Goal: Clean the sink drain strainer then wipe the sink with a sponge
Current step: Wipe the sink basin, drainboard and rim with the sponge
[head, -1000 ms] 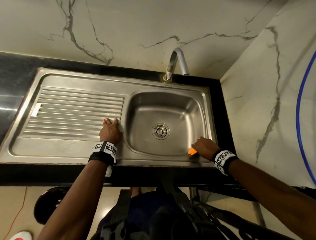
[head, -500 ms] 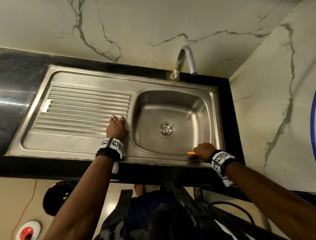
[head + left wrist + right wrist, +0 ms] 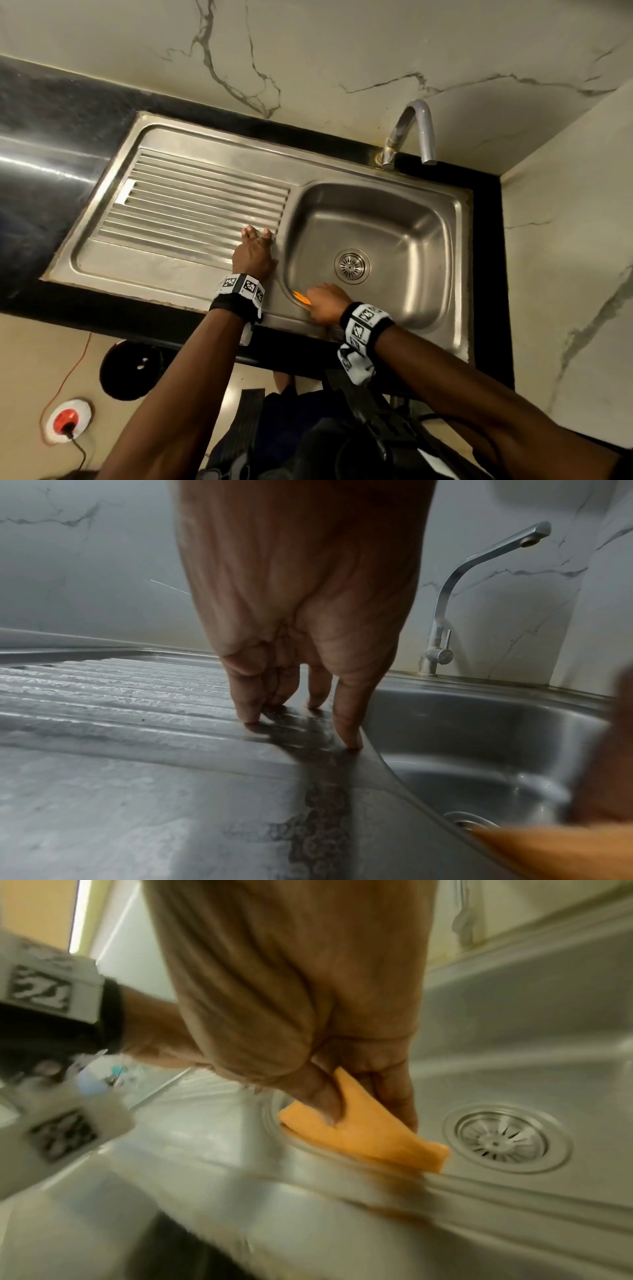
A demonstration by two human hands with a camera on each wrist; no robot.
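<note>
The steel sink [image 3: 455, 219] has a round drain strainer [image 3: 352, 267] [image 3: 506, 1137] seated in the middle of its basin floor. My right hand [image 3: 323, 303] [image 3: 359, 1096] pinches a flat orange sponge [image 3: 301, 297] [image 3: 366, 1131] between thumb and fingers and presses it on the basin's near-left rim. In the left wrist view the sponge [image 3: 561, 850] shows blurred at the lower right. My left hand [image 3: 255, 250] [image 3: 301, 718] rests on the drainboard [image 3: 191, 205] beside the basin's left edge, fingers straight, fingertips [image 3: 351, 741] touching the steel.
A curved steel tap [image 3: 411, 133] [image 3: 479, 588] stands behind the basin against the marble wall. Black counter [image 3: 51, 154] borders the sink; a marble side wall [image 3: 565, 240] closes the right. On the floor below lie a dark round object [image 3: 132, 371] and a red-and-white plug socket [image 3: 68, 419].
My right hand has slid the sponge leftward along the basin's near rim, from the near-right corner to the near-left. My left hand has stayed on the drainboard.
</note>
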